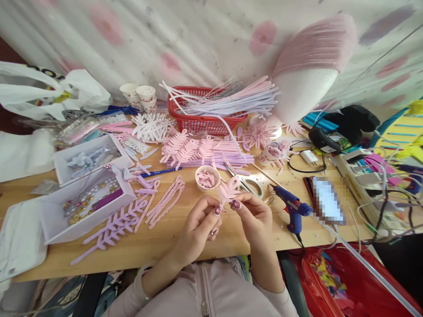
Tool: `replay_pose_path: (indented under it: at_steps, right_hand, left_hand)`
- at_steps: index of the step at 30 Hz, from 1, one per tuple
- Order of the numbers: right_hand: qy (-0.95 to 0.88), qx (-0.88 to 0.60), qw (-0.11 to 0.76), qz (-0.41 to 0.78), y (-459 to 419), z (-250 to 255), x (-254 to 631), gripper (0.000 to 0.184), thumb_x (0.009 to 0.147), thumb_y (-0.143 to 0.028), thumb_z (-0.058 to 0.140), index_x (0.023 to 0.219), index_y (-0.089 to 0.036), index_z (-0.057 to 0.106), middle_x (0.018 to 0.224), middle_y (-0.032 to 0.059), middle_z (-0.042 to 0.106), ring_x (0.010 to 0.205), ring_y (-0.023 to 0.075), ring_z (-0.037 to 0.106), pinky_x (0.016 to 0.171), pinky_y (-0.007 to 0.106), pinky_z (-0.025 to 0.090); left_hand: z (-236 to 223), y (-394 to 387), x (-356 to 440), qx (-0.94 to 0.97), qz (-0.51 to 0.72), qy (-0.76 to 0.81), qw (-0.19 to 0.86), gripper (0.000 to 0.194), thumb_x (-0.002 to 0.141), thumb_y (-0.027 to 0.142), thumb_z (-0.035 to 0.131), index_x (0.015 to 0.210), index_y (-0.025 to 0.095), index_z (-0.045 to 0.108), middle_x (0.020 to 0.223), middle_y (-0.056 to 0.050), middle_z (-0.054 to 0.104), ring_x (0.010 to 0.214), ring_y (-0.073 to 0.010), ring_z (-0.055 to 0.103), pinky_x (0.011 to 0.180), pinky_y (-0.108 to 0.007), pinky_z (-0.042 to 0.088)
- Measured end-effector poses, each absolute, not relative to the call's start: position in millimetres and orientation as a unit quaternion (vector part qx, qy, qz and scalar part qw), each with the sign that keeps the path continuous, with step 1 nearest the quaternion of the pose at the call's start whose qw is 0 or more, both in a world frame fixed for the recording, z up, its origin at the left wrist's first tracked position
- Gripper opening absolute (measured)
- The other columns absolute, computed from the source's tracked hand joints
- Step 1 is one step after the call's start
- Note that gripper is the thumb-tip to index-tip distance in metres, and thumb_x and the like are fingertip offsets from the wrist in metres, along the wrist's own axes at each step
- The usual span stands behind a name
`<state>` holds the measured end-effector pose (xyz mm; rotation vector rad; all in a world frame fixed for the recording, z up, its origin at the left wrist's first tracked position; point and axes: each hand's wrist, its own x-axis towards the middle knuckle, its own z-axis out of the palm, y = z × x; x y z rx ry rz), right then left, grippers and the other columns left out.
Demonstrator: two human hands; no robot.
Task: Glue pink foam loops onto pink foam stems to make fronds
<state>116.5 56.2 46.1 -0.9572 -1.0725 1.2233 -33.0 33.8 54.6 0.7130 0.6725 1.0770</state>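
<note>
Between my two hands is a pink pipe-cleaner sprig [228, 190] with a loop at its tip and short side leaves. My left hand [203, 222] pinches its lower stem between thumb and fingers. On the other side, my right hand [254, 215] has thumb and fingertips closed on a leaf of the sprig. Just beyond it stands a paper cup [207, 187] filled with short pink pipe-cleaner pieces [206, 177]. Scissors [249, 185] with pale green handles lie behind my right hand, partly covered by it.
A blue glue gun [292, 209] and a phone [328, 200] lie on the right. Pink leaf sprigs [180, 147] are piled before a red basket [208, 125] of pipe cleaners. White boxes [89, 211] of beads and purple sprigs [114, 226] are at left.
</note>
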Motion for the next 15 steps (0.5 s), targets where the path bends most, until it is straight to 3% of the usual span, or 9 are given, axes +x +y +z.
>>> replay_pose_path:
  at_steps: [15]
  right_hand:
    - [-0.467, -0.438, 0.568, 0.517, 55.9, 47.5, 118.0, 0.008, 0.08, -0.03, 0.08, 0.081, -0.024, 0.075, 0.075, 0.0006, 0.07, 0.069, 0.0136, 0.059, 0.063, 0.025, 0.049]
  left_hand:
    - [55.8, 33.5, -35.3, 0.353, 0.494, 0.329, 0.723, 0.025, 0.094, 0.044, 0.059, 0.088, 0.02, 0.053, 0.057, 0.01, 0.039, 0.045, -0.0058, 0.029, 0.043, -0.018, 0.025]
